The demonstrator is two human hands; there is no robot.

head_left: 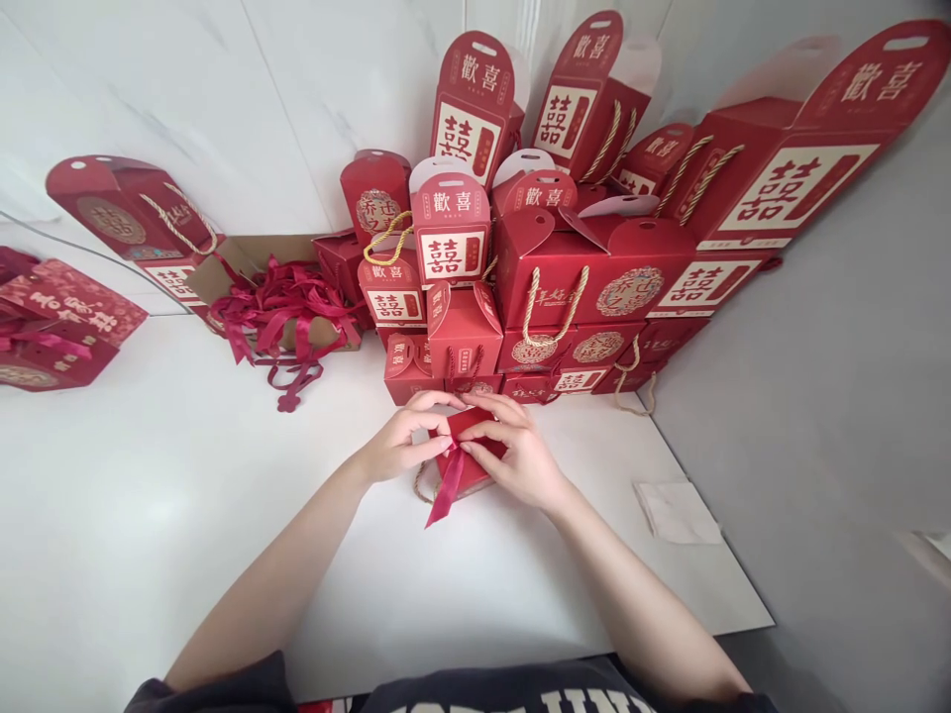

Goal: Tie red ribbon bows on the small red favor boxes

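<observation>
A small red cardboard box (482, 473) is resting just below the centre of the frame, on a smooth white worktop (185, 525). A magenta satin ribbon (446, 492) is lying across its top, its loose end trailing down toward the lower left, and a beige twisted cord handle (420, 485) is poking out at the box's left side. The person's left hand (407, 436) is coming in from the left, its grip pinching the ribbon between thumb and forefinger. The right hand (520, 453) is meeting it from the other side, its grip closing thumb and forefinger on the ribbon too, while its remaining fingers are arching over the box's far edge.

Just beyond, in the upper middle and right, I'm seeing red gift boxes printed with gold and white characters piling up. One glossy box with gold rope handles (601, 275) is sitting high on this pile. Left of it, an open brown cardboard carton (206, 282) is holding a tangle of crimson ribbons (297, 297), some spilling over its front. A tall red handled box (119, 218) is standing at the upper left. Toward the right edge, a pale flat square piece (678, 512) is lying on the worktop, beside a grey wall (832, 416).
</observation>
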